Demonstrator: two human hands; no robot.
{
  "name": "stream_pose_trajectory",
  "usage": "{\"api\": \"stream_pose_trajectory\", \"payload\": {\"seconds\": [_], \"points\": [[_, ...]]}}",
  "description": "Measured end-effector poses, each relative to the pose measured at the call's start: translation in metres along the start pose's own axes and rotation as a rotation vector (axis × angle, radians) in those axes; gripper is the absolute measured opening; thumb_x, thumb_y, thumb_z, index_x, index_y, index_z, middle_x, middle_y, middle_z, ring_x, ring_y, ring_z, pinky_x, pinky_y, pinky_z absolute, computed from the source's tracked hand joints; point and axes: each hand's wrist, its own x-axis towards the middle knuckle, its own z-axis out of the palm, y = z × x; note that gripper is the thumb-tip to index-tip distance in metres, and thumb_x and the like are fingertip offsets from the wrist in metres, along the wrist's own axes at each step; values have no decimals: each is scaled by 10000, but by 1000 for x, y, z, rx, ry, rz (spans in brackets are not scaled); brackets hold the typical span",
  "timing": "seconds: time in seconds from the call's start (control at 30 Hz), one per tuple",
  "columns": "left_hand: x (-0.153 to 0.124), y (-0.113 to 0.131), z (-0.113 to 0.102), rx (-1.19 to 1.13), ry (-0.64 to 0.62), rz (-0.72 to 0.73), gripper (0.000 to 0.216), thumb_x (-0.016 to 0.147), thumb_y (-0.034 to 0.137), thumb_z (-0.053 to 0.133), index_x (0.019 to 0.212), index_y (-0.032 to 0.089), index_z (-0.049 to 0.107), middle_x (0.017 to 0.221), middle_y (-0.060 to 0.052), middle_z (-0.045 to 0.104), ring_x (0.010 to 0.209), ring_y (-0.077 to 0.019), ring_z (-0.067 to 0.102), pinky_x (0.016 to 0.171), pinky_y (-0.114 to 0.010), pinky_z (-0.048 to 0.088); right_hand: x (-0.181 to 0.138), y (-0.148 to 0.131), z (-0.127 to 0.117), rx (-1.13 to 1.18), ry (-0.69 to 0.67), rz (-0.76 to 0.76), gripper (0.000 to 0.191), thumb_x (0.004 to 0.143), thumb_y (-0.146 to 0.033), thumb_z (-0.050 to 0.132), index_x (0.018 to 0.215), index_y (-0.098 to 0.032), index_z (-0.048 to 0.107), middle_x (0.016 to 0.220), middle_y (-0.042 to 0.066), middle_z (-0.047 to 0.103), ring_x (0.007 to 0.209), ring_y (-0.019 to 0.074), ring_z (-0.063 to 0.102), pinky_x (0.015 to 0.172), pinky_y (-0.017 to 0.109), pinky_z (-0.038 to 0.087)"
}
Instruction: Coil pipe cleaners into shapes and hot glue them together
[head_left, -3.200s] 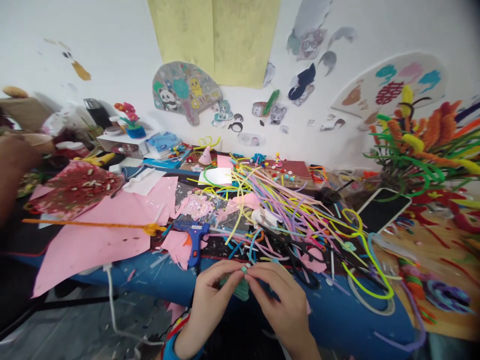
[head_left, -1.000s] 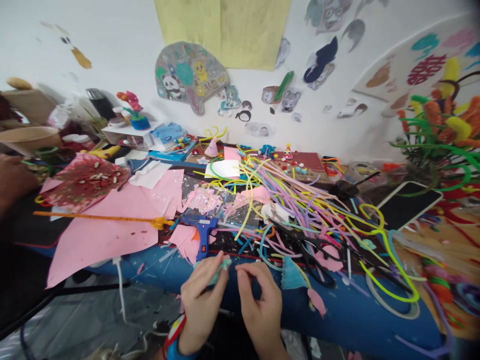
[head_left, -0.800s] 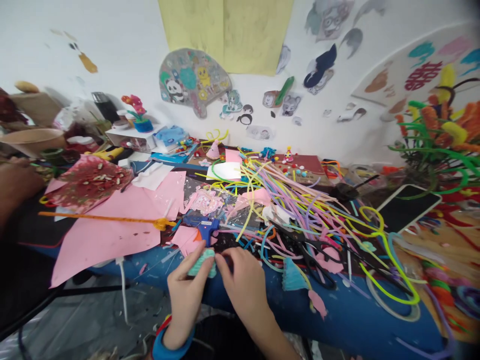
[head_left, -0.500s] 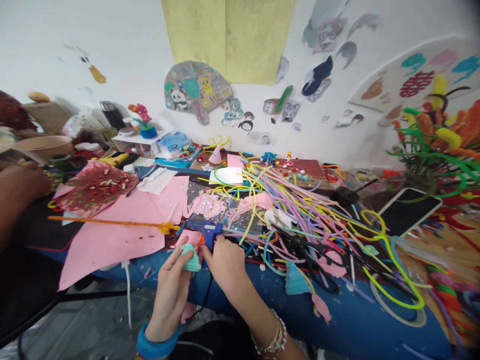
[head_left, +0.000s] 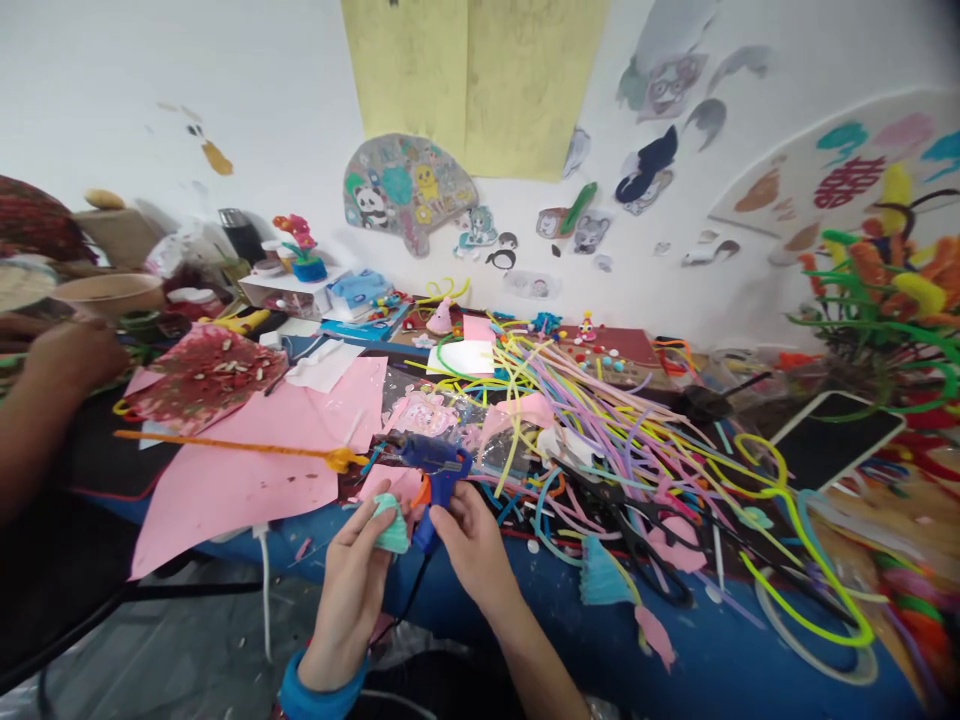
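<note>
My left hand [head_left: 354, 570] pinches a small mint-green ribbed piece [head_left: 392, 524] between thumb and fingers above the table's front edge. My right hand [head_left: 474, 545] is wrapped round the handle of a blue glue gun [head_left: 439, 465] with an orange trigger. The gun's nozzle points left, above and beyond the green piece and apart from it. Its black cord hangs down below the table edge. Pink paper [head_left: 391, 484] lies just behind my left hand. An orange pipe cleaner stick [head_left: 225, 442] lies to the left on a big pink sheet [head_left: 232, 500].
Pipe cleaners [head_left: 600, 420] in several colours spread across the middle and right. Black scissors [head_left: 649, 545] and a blue ribbed piece [head_left: 602, 572] lie at the front right. A phone [head_left: 836, 435] rests farther right. At the far left is another person's hand [head_left: 79, 355] near a bowl [head_left: 112, 292].
My right hand has lifted the glue gun off the table and drawn it slightly right. The left hand still holds the green piece. The view has shifted a little.
</note>
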Motion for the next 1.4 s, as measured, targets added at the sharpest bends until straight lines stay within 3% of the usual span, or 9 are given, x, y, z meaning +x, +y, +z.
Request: {"api": "stream_pose_trajectory", "payload": {"seconds": [0.17,0.27,0.4,0.5,0.6,0.77,1.0,1.4], "points": [[2,-4,-5,80,26,101,378,597,195,831,949,106,725,802,-45,760,624,-144,683,553,-199,544,-15,-5,7,820,-149,178,292,868,-472,516,927,-190,564,708,28,665,525,149,612,483,264,485],[2,-7,-11,229,109,274,367,661,255,798,998,124,733,904,-51,771,786,-176,703,670,-213,558,-24,-5,8,936,-167,176,368,787,-552,624,877,-203,549,628,1,624,464,136,554,456,269,449],[-3,-7,-14,455,250,459,434,683,291,793,1093,167,724,1053,-48,760,930,-215,698,763,-231,558,-33,-2,2,839,-98,42,284,816,-449,647,889,-218,499,673,-9,637,462,102,512,493,259,449],[-12,-3,-8,508,285,572,450,701,311,780,1129,192,712,1060,-46,761,876,-213,718,774,-255,571,-38,4,-4,677,83,15,252,831,-415,633,863,-233,462,701,-24,630,440,84,477,447,230,423],[-19,2,2,550,310,657,442,706,307,772,1128,192,712,1016,-45,768,836,-212,724,760,-268,584,-44,12,-9,493,174,15,249,800,-424,662,831,-210,538,647,-25,610,448,94,490,430,225,431],[-22,1,10,632,312,772,355,734,286,747,1072,176,731,1019,-58,753,867,-207,706,731,-256,577,-49,22,-12,385,151,12,229,810,-406,649,741,-187,641,593,-3,600,501,135,542,464,250,463],[-18,-6,6,691,217,1041,247,761,198,722,1007,197,743,967,-50,752,845,-187,694,738,-270,557,-49,25,-11,368,117,10,151,788,-327,687,739,-191,644,721,22,666,619,162,617,568,263,521],[-20,-11,4,719,153,1080,300,785,147,696,1073,230,718,978,-24,731,883,-168,671,832,-269,513,-46,17,-15,399,152,4,136,756,-324,715,730,-197,673,703,24,697,662,201,667,653,305,569]]}}
